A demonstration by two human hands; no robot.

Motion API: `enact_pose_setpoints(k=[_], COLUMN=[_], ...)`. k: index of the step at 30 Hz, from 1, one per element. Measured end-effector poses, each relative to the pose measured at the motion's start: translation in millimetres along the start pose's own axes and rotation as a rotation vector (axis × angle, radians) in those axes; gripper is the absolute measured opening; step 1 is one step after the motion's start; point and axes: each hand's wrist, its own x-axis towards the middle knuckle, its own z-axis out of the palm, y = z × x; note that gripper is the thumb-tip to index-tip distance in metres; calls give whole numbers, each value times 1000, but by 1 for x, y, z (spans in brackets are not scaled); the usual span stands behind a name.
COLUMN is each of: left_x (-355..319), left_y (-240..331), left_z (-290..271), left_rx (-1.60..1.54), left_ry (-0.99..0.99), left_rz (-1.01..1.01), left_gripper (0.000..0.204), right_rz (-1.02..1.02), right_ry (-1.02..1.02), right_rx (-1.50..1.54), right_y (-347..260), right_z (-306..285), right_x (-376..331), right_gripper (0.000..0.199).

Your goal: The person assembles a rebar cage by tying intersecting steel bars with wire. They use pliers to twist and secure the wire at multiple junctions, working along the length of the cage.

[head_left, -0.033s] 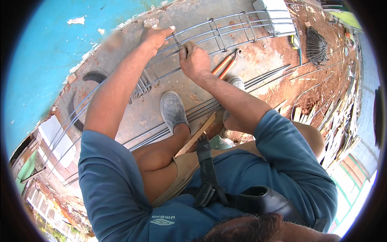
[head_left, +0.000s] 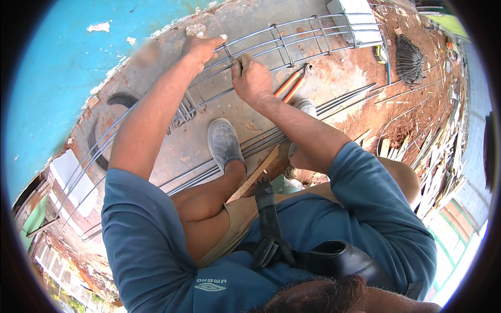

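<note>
A long cage of steel reinforcing bars [head_left: 300, 37] runs from the left toward the far right, with several square stirrups around it. My left hand [head_left: 201, 51] is closed at the far bars, its thumb and fingers by the top of a stirrup [head_left: 228, 51]. Fingers bent, my right hand [head_left: 252, 78] grips that stirrup's near side, by the near bars. Any tie wire in my fingers is too small to make out. Just right of my right hand, pincers with orange handles [head_left: 290, 83] lie on the concrete. Several loose stirrups [head_left: 182, 112] lie beneath the bars, near my left forearm.
The cage's far end rests on a white block [head_left: 360, 22]. Beside it lie a tape measure [head_left: 380, 53] and a dark bundle of wire [head_left: 409, 60]. Loose bars [head_left: 209, 172] cross the floor by my shoes. A blue wall [head_left: 68, 78] rises at left; wood scraps [head_left: 443, 161] lie right.
</note>
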Motion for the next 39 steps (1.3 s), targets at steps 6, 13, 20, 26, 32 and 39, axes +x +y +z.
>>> enact_pose_setpoints(k=[6, 13, 20, 26, 32, 39], left_x=[-11, -7, -15, -6, -19, -22], left_y=[11, -2, 1, -14, -3, -2], left_z=[9, 13, 24, 19, 19, 26], left_rx=[-58, -20, 23, -18, 0, 81], left_ry=[81, 200, 208, 169, 138, 201], left_rz=[-47, 65, 60, 100, 154, 181], left_gripper=[40, 31, 33, 33, 33, 32], right_rz=[-127, -382, -249, -198, -319, -526], right_ry=[-41, -82, -330, -425, -380, -551], right_rx=[-50, -229, -324, -504, -749, -669], right_y=[-1, -12, 9, -9, -6, 28], right_z=[-11, -32, -21, -22, -23, -21], right_x=[6, 93, 164, 165, 149, 149], right_gripper=[23, 23, 32, 35, 34, 32])
